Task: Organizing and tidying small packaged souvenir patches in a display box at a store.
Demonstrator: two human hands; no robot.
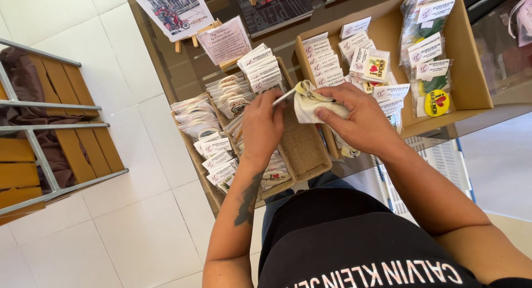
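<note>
My right hand (360, 120) grips a small cream cloth pouch (308, 102) above a woven burlap basket (302, 149). My left hand (261, 127) is closed around a thin silvery tool (284, 97) whose tip meets the pouch's top. Both hands hover over the glass counter (183, 77). What is inside the pouch is hidden.
Woven baskets hold rows of small packaged items with white card labels (213, 146). A cardboard box (471, 72) at right holds more labelled packets and badges. Framed pictures on small easels (224, 41) stand at the back. A wooden slatted bench with metal frame (50, 149) stands left on white tiles.
</note>
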